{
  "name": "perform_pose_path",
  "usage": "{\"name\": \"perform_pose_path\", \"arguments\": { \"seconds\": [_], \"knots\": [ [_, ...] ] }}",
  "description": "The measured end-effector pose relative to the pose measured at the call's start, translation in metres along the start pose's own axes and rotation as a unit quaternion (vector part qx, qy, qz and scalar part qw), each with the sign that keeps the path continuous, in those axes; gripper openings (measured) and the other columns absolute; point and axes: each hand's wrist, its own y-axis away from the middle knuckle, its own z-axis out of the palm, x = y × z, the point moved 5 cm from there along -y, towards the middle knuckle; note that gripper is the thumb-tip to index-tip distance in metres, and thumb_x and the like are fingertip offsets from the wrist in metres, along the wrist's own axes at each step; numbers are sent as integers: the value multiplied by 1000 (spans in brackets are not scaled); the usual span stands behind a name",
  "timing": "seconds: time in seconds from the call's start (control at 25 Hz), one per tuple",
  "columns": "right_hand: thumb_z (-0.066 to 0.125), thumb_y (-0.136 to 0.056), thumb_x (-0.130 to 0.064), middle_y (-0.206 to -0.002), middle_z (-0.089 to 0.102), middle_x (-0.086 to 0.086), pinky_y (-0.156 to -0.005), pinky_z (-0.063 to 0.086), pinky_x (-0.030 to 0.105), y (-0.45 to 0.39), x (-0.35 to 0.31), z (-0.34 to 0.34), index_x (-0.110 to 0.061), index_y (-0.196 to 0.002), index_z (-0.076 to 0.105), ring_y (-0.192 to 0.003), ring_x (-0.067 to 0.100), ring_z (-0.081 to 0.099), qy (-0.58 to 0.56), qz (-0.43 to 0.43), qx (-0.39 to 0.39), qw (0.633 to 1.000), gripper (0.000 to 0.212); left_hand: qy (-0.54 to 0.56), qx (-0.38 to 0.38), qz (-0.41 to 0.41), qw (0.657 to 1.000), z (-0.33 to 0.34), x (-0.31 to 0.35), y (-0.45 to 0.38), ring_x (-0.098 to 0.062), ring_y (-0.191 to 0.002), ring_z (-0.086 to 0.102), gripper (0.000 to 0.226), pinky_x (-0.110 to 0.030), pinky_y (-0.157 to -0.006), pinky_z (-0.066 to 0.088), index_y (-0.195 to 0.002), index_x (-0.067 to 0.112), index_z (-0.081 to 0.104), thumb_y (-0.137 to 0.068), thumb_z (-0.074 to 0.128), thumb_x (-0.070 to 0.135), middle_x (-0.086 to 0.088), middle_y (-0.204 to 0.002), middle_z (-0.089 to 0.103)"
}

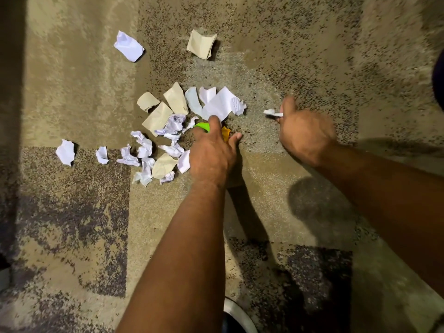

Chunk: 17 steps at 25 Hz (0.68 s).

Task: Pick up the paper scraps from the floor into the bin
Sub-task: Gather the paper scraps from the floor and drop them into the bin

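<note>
White and tan paper scraps (168, 131) are lying mid-carpet (300, 56). The left hand (211, 152) is closing on green (203, 126) and orange (225, 133) pieces; the right hand (305, 135) is pinching a white scrap (272, 113). Gathering several before reaching the bin (236, 313) at the near edge would likely save trips.

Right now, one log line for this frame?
left hand: reaching onto green and orange scraps | right hand: pinching small white paper scrap | pile on carpet
</note>
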Motion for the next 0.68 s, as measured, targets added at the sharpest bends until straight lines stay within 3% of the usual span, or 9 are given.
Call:
{"name": "perform_pose_path", "arguments": {
  "seconds": [0.08,0.16,0.28,0.4,0.56,0.68],
  "knots": [
    [38,-104,-18,-63,51,0,-36,25,21,-1,2,2,-10,-128,31,-43,14,44,-22,-23,-9,999,27,-4,-7,16,1000,0,2,-7,-38,-86,65,31,-33,-52,35,-123,15,40,-101,47,36,-18,-108,51],
    [40,-103,-18,-65,53,0,-33,27,22,3,6,2,-13,-126,33,-45,13,48,-57,-40,-41,997,24,2,-21,28,999,-1,2,-6,-39,-87,62,19,-38,-59,37,-116,11,47,-98,44,17,-15,-97,50],
    [43,-103,-21,-67,55,-1,-33,29,22,26,10,2,-19,-127,30,-48,12,53,-97,-55,-95,989,27,8,-41,57,997,-7,8,14,-37,-84,60,19,-38,-63,38,-111,11,49,-92,49,10,-13,-92,51],
    [47,-102,-20,-66,55,0,-40,30,23,52,18,-7,-20,-115,34,-50,14,53,-116,-9,-96,989,19,12,-19,111,994,-25,27,38,-39,-79,59,25,-38,-60,38,-110,11,48,-87,51,2,-16,-98,55],
    [47,-101,-24,-62,53,-1,-41,27,24,83,33,-48,-23,-104,34,-48,15,50,-132,18,-72,989,14,34,21,145,989,-73,60,66,-40,-70,60,21,-46,-58,51,-108,15,42,-87,44,11,-17,-105,56],
    [34,-104,-39,-58,51,0,-43,25,24,102,39,-100,-26,-100,34,-46,16,46,-150,-1,-24,988,14,46,43,160,985,-115,88,85,-35,-64,57,22,-43,-54,49,-108,17,43,-91,35,27,-11,-100,56]
  ]
}}
